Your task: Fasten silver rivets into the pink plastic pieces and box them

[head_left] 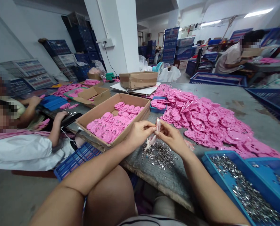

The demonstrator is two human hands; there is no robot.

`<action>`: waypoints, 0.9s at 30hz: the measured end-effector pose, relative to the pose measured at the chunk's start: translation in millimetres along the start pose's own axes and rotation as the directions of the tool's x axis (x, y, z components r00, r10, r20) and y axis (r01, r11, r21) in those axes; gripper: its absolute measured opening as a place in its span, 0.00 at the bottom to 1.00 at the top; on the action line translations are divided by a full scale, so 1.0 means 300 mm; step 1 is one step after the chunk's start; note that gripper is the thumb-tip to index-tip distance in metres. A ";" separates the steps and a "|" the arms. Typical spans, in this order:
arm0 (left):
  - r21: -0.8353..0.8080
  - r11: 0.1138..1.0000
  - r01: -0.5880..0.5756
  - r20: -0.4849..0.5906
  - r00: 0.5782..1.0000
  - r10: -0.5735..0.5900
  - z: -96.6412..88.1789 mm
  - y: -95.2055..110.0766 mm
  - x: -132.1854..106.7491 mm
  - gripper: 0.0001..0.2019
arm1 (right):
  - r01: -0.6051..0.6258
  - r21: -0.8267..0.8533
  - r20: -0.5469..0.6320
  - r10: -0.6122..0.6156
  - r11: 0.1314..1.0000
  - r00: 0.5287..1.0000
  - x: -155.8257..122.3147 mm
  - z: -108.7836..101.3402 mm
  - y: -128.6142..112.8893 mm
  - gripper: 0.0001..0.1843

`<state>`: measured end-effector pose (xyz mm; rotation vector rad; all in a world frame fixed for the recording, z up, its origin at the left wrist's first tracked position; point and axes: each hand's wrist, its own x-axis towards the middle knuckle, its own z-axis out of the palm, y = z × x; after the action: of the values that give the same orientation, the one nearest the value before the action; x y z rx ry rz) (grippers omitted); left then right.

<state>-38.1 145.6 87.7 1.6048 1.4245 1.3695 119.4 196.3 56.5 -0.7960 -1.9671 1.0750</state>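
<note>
My left hand (140, 133) and my right hand (171, 135) meet over the near table edge, both with fingers closed in a pinch. Between them stands a small pale strip (158, 125), whitish with a pink tint; its exact kind I cannot make out. A crumpled whitish scrap (150, 142) hangs or lies just under the fingers. Below is a loose heap of tiny shiny metal pieces (162, 157). To the left of my hands, an open cardboard box (136, 121) holds pink flat scalloped pieces (104, 127). A large pile of similar pink pieces (208, 119) spreads to the right.
Blue trays (206, 160) with metal pieces sit at the right. A small blue basket (157, 109) holds pink pieces behind my hands. Another cardboard box (138, 80) stands farther back. Two people sit at the left, near a blue crate (76, 160); another person works far right.
</note>
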 end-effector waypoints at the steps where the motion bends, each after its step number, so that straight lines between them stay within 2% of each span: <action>1: -0.006 1.000 0.019 -0.004 1.000 -0.019 0.001 0.001 0.001 0.05 | 0.015 -0.043 -0.007 -0.015 0.999 1.000 -0.001 -0.001 -0.004 0.29; 9: -0.008 0.998 0.068 -0.016 0.998 -0.069 0.006 0.011 0.008 0.05 | 0.148 -0.336 -0.058 -0.177 0.930 0.983 -0.012 0.004 -0.014 0.28; 17: 0.211 0.977 -0.021 -0.049 0.998 0.032 0.014 0.017 -0.004 0.06 | 0.154 -0.486 -0.097 -0.228 0.860 0.969 -0.029 0.036 -0.010 0.29; 21: 0.208 0.978 -0.016 -0.062 0.998 0.030 0.012 0.014 -0.003 0.06 | 0.154 -0.449 -0.092 -0.217 0.880 0.972 -0.029 0.040 -0.015 0.28; 27: 0.113 0.993 0.025 -0.056 0.998 -0.019 0.004 -0.004 0.004 0.06 | 0.097 -0.223 -0.070 -0.115 0.970 0.991 -0.012 0.046 0.001 0.30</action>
<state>-37.5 147.4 86.6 1.6287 1.5733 1.3507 109.8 187.9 49.9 -0.8271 -2.0563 0.7592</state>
